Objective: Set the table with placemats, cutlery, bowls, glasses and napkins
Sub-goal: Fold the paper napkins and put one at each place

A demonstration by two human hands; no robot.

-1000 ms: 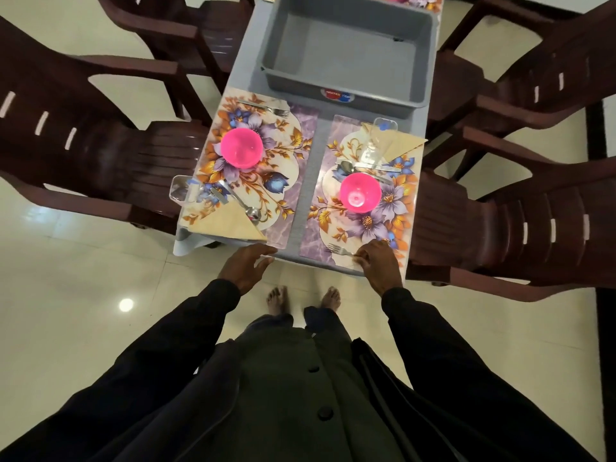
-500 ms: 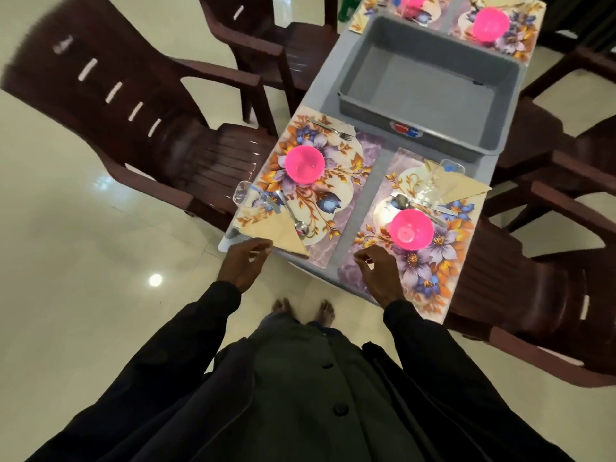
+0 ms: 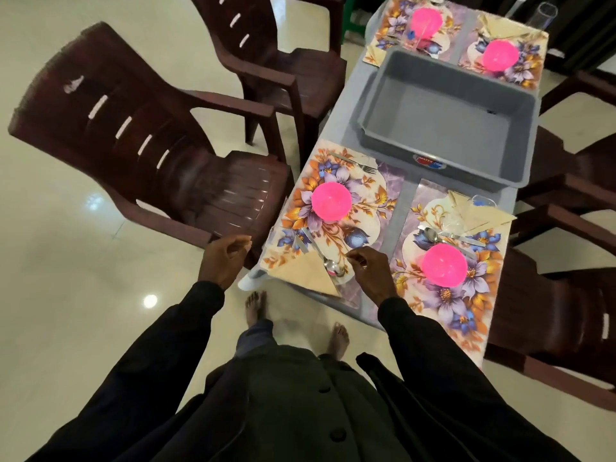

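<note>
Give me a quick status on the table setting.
Left hand off the table, empty. Right hand over near-left placemat, beside spoon on napkin. Four pink bowls placed. Grey tub mid-table.

Floral purple-orange placemats (image 3: pixel 336 201), pink bowls (image 3: pixel 331 201), grey tub (image 3: pixel 446 128), dark brown chairs (image 3: pixel 140 145)

Floor (image 3: pixel 66 311): glossy cream tiles, w/ a bright round light glare (image 3: pixel 150 301) low left and softer reflections nearby. Dark brown plastic armchairs w/ slotted backs ring the grey table (image 3: pixel 340 128): near-left chair (image 3: pixel 140 155) angled away from the table edge, a 2nd left chair (image 3: pixel 280 58) farther back, two more chairs on the right side (image 3: pixel 560 315) (image 3: pixel 580 161). Something green (image 3: pixel 356 15) shows past the far-left chair, can't tell what. Top right bg is dark.
</note>
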